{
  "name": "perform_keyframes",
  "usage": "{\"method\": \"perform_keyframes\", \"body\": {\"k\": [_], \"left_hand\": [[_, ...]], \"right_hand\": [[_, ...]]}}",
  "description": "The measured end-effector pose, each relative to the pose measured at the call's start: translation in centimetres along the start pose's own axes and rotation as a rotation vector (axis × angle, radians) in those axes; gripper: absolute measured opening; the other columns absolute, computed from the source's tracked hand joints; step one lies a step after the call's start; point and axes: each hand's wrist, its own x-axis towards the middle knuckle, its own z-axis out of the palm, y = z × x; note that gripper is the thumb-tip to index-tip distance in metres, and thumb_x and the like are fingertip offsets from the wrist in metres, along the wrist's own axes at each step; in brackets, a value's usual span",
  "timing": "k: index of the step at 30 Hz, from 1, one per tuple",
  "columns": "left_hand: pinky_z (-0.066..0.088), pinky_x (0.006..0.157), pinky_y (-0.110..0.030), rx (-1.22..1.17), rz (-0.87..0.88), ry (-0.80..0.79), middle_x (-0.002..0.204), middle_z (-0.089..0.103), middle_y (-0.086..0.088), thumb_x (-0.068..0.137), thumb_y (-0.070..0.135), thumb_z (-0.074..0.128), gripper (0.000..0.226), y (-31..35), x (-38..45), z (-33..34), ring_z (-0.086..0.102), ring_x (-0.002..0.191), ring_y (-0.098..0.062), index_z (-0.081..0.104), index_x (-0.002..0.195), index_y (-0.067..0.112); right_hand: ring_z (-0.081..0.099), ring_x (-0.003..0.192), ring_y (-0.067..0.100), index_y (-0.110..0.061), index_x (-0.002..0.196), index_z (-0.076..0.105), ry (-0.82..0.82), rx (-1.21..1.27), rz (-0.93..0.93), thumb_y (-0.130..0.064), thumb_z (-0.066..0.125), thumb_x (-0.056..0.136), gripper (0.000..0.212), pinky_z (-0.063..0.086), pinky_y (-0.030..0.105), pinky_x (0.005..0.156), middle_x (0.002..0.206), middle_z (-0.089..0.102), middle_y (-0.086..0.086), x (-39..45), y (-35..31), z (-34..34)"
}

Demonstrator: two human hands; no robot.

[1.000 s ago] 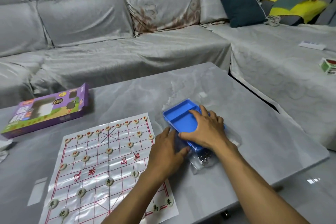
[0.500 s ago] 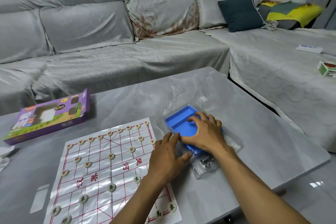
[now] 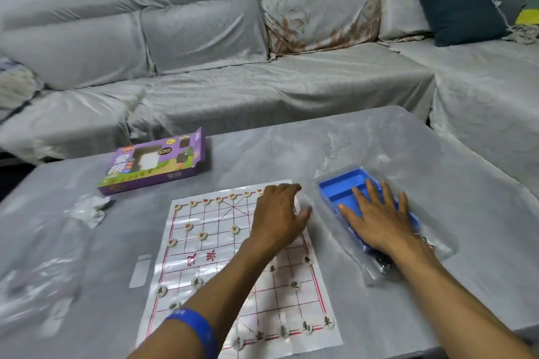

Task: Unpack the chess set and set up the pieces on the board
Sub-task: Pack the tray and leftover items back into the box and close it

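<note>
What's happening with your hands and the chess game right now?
Left hand open over board far corner. Right hand flat on blue tray. Pieces mostly placed. Nothing blocking.

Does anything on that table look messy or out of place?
A little. A crumpled clear wrapper lies loose left of the board, and the purple box sits askew behind it. The pieces themselves stand neatly on the grid lines.

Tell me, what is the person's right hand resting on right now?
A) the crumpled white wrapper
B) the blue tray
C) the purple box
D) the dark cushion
B: the right hand lies flat with fingers spread on the blue tray, beside the board.
</note>
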Motion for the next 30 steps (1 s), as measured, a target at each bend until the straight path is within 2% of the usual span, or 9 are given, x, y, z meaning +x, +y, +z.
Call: {"method": "perform_keyframes", "body": {"k": [7, 9, 13, 15, 19, 21, 24, 26, 30], "left_hand": [[0.048, 0.09, -0.043, 0.129, -0.403, 0.192, 0.123, 0.061, -0.01, 0.082, 0.036, 0.063, 0.043, -14.2, 5.0, -7.6, 0.052, 0.111, -0.033, 0.059, 0.12, 0.017], [0.047, 0.087, -0.043, 0.15, -0.486, 0.227, 0.116, 0.063, -0.014, 0.079, 0.035, 0.063, 0.041, -17.2, 6.7, -8.9, 0.052, 0.108, -0.038, 0.06, 0.115, 0.016], [0.037, 0.096, -0.044, 0.391, -0.547, 0.143, 0.129, 0.056, -0.016, 0.082, 0.051, 0.062, 0.059, -21.2, 9.9, -9.8, 0.042, 0.12, -0.04, 0.053, 0.125, 0.012], [0.036, 0.096, -0.044, 0.425, -0.551, 0.105, 0.131, 0.054, -0.016, 0.082, 0.053, 0.059, 0.061, -22.6, 11.3, -9.4, 0.041, 0.121, -0.04, 0.051, 0.128, 0.014], [0.044, 0.09, -0.041, 0.286, -0.546, 0.01, 0.126, 0.053, -0.017, 0.08, 0.056, 0.064, 0.057, -24.2, 12.9, -8.2, 0.052, 0.112, -0.039, 0.056, 0.121, 0.018], [0.046, 0.085, -0.039, 0.232, -0.558, 0.015, 0.122, 0.052, -0.014, 0.08, 0.053, 0.067, 0.045, -24.5, 13.0, -7.9, 0.056, 0.106, -0.037, 0.063, 0.11, 0.02], [0.049, 0.079, -0.038, 0.212, -0.555, 0.104, 0.115, 0.06, -0.013, 0.088, 0.038, 0.057, 0.022, -24.7, 12.6, -7.6, 0.06, 0.094, -0.038, 0.067, 0.101, 0.023], [0.047, 0.078, -0.039, 0.252, -0.534, 0.148, 0.113, 0.06, -0.015, 0.091, 0.031, 0.05, 0.023, -24.6, 12.2, -7.1, 0.06, 0.095, -0.04, 0.065, 0.103, 0.019], [0.046, 0.081, -0.042, 0.288, -0.536, 0.237, 0.115, 0.061, -0.022, 0.093, 0.023, 0.047, 0.028, -23.9, 11.6, -6.4, 0.058, 0.102, -0.044, 0.058, 0.111, 0.005]], "right_hand": [[-0.017, 0.148, 0.024, -0.032, 0.154, 0.015, 0.05, 0.037, -0.194, -0.063, 0.017, 0.097, 0.064, -0.01, 0.049, 0.119, 0.163, -0.01, -0.002, 0.2, -7.9, -0.1], [-0.019, 0.148, 0.024, -0.032, 0.153, 0.018, 0.048, 0.039, -0.226, -0.066, 0.012, 0.095, 0.067, -0.011, 0.048, 0.119, 0.163, -0.011, -0.003, 0.6, -9.3, 0.1], [-0.018, 0.148, 0.021, -0.038, 0.149, 0.023, 0.105, 0.042, -0.277, -0.072, -0.016, 0.066, 0.098, -0.009, 0.048, 0.12, 0.163, -0.008, -0.006, 1.1, -10.7, 0.0], [-0.018, 0.148, 0.02, -0.04, 0.147, 0.024, 0.13, 0.033, -0.282, -0.071, -0.018, 0.065, 0.098, -0.009, 0.047, 0.12, 0.163, -0.007, -0.007, 1.2, -10.8, 0.0], [-0.018, 0.148, 0.019, -0.041, 0.147, 0.025, 0.111, 0.03, -0.286, -0.07, -0.017, 0.066, 0.096, -0.009, 0.047, 0.12, 0.163, -0.007, -0.008, 1.4, -11.1, 0.2], [-0.018, 0.148, 0.018, -0.042, 0.146, 0.025, 0.101, 0.038, -0.287, -0.071, -0.014, 0.07, 0.091, -0.009, 0.046, 0.12, 0.163, -0.008, -0.009, 1.4, -11.3, -0.1], [-0.017, 0.148, 0.018, -0.041, 0.146, 0.028, 0.085, 0.048, -0.277, -0.066, 0.01, 0.093, 0.061, -0.008, 0.045, 0.121, 0.163, -0.005, -0.009, 1.0, -11.3, -0.5], [-0.016, 0.149, 0.017, -0.04, 0.146, 0.031, 0.065, 0.058, -0.27, -0.061, 0.023, 0.097, 0.053, -0.008, 0.044, 0.121, 0.163, -0.002, -0.009, 0.8, -10.9, -0.4], [-0.015, 0.149, 0.016, -0.042, 0.142, 0.033, 0.058, 0.075, -0.233, -0.059, 0.026, 0.098, 0.048, -0.006, 0.042, 0.121, 0.162, 0.0, -0.011, 0.5, -9.7, -0.4]]}}
